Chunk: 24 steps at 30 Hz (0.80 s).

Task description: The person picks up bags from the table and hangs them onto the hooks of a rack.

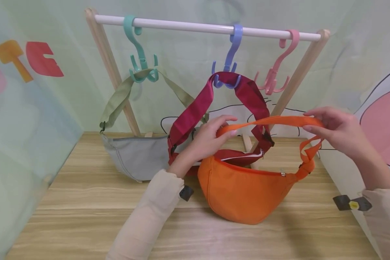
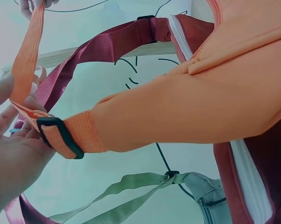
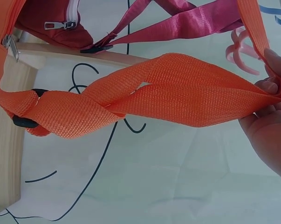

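Note:
An orange waist bag (image 1: 247, 195) hangs by its strap (image 1: 276, 120) between my two hands, low in front of the rack. My left hand (image 1: 211, 137) pinches the strap near the bag's left end, close to a black buckle (image 2: 61, 137) seen in the left wrist view. At the strap's right part, my right hand (image 1: 341, 130) grips it between thumb and fingers. Below that hand the strap (image 3: 191, 93) hangs twisted. Behind, a dark red bag (image 1: 237, 157) hangs by its strap from a blue hook (image 1: 235, 47), partly hidden by the orange bag and my left arm.
A grey bag (image 1: 139, 155) hangs from a green hook (image 1: 138, 47) at left. A pink hook (image 1: 276, 68) with nothing on it hangs at the right of the white rod (image 1: 182, 25). Wooden posts (image 1: 299, 79) hold the rod above the wooden table (image 1: 94, 216).

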### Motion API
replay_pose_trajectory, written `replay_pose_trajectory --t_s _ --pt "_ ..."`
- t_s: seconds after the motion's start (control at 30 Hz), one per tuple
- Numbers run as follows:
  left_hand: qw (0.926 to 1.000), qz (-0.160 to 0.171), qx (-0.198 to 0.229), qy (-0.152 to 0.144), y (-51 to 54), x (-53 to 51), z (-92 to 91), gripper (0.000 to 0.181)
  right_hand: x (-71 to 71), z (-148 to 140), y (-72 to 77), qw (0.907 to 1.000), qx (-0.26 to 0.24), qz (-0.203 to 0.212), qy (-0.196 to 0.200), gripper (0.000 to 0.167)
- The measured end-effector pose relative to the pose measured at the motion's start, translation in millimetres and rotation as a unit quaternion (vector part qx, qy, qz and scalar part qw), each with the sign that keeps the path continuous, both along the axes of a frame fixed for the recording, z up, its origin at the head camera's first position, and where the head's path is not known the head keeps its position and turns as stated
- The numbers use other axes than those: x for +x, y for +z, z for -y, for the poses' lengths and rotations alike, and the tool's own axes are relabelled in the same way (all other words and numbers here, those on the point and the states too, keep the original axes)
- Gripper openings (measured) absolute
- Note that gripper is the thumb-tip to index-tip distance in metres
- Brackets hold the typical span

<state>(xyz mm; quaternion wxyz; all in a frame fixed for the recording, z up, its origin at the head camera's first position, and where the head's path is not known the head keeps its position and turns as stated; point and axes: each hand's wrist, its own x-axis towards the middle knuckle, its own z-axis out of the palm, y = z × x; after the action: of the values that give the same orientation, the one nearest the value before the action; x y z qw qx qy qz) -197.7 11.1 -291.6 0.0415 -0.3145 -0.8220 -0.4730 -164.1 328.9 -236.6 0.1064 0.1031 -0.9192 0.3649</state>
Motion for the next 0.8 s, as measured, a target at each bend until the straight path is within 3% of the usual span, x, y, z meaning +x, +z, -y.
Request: replay_pose_trajectory --t_s 0.43,0.8 --pt "0.9999 0.007 0.01 -0.008 7.6 -1.4 -4.6 0.04 -3.3 2 7.2 0.9995 0.025 0.01 -0.017 0.033" --pt "0.9997 -0.006 0.012 -0.018 18.3 -4.8 -11.9 0.04 -5.8 4 9.4 0.9989 0.04 0.011 -0.02 0.036"
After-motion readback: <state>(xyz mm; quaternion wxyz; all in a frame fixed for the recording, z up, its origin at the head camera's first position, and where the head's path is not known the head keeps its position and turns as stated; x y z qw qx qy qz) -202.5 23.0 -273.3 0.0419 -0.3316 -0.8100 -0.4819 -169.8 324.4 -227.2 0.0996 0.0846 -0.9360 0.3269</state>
